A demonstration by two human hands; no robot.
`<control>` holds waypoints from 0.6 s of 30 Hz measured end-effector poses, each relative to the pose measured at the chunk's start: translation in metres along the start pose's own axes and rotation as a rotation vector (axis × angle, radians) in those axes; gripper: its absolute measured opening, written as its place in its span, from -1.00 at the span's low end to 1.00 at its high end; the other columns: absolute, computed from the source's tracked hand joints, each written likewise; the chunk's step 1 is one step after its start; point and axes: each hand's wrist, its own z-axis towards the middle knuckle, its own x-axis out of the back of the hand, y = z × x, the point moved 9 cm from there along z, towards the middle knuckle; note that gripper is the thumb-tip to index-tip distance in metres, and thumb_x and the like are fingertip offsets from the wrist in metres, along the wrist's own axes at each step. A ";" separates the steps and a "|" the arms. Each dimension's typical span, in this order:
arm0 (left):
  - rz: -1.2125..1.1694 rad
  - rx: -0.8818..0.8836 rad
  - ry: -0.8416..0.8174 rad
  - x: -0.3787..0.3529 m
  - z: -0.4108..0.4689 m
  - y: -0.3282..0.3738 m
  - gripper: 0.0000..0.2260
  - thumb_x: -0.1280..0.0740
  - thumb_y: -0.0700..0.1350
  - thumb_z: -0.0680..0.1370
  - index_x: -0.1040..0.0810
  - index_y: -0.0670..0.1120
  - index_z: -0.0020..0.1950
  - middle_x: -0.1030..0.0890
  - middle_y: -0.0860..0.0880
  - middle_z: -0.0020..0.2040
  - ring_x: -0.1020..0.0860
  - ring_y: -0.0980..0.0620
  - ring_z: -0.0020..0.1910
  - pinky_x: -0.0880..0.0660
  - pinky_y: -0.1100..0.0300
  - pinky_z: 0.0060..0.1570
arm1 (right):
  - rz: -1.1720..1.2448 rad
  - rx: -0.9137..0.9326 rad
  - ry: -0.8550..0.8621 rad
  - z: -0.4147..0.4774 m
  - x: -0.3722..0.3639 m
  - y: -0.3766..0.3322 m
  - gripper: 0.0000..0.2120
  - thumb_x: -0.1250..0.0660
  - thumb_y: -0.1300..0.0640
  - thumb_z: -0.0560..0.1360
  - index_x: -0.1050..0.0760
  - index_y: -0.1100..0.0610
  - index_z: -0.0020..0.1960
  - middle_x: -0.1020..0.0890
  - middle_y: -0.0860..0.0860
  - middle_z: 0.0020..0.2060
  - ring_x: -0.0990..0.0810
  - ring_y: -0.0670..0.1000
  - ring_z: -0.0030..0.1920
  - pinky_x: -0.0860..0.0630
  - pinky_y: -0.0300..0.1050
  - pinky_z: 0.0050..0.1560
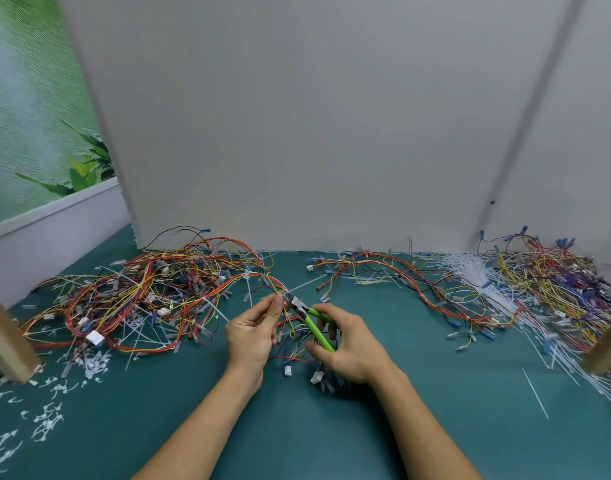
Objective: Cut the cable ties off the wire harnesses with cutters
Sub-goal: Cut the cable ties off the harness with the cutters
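My left hand [254, 332] pinches a red and yellow wire harness [262, 276] between thumb and fingers at the table's middle. My right hand [347, 344] grips green-handled cutters [314, 325], whose metal jaws point up-left at the spot on the harness just beside my left fingertips. A white cable tie [306, 284] sticks out to the right from that spot. More of the harness, with blue wires and white connectors [316, 376], hangs below and between both hands.
A big tangle of harnesses [141, 292] lies at the left, another [556, 282] at the right with a heap of white cable ties [470, 271]. Cut tie scraps [44, 417] litter the green table at front left. Wooden posts stand at both sides; a grey wall stands behind.
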 end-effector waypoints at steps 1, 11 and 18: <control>0.004 -0.001 -0.001 -0.001 0.000 0.000 -0.70 -0.53 0.02 0.34 -0.72 -0.05 0.03 -0.60 0.06 -0.41 -0.34 0.13 -0.52 -0.37 0.30 -0.52 | 0.014 -0.004 0.002 0.000 0.000 0.001 -0.60 -0.48 -0.04 0.45 -0.48 -0.18 0.25 -0.56 -0.22 -0.11 -0.51 -0.06 -0.20 -0.50 -0.21 -0.11; 0.019 -0.027 -0.012 -0.001 -0.001 0.004 -0.74 -0.53 -0.08 0.37 -0.72 -0.15 0.01 -0.68 -0.07 -0.30 -0.39 0.12 -0.52 -0.38 0.28 -0.53 | 0.078 -0.053 0.013 0.001 -0.005 0.008 -0.69 -0.43 -0.14 0.46 -0.53 -0.25 0.19 -0.65 -0.20 -0.21 -0.55 -0.12 -0.30 -0.51 -0.23 -0.20; 0.059 -0.051 -0.016 -0.001 0.000 0.005 -0.89 -0.54 -0.15 0.43 -0.75 -0.04 -0.06 -0.69 -0.08 -0.29 -0.44 0.12 -0.50 -0.41 0.29 -0.52 | 0.205 -0.126 -0.059 0.001 -0.014 0.006 -0.73 -0.41 -0.09 0.47 -0.58 -0.25 0.17 -0.70 -0.08 -0.13 -0.61 -0.04 -0.22 -0.63 0.01 -0.03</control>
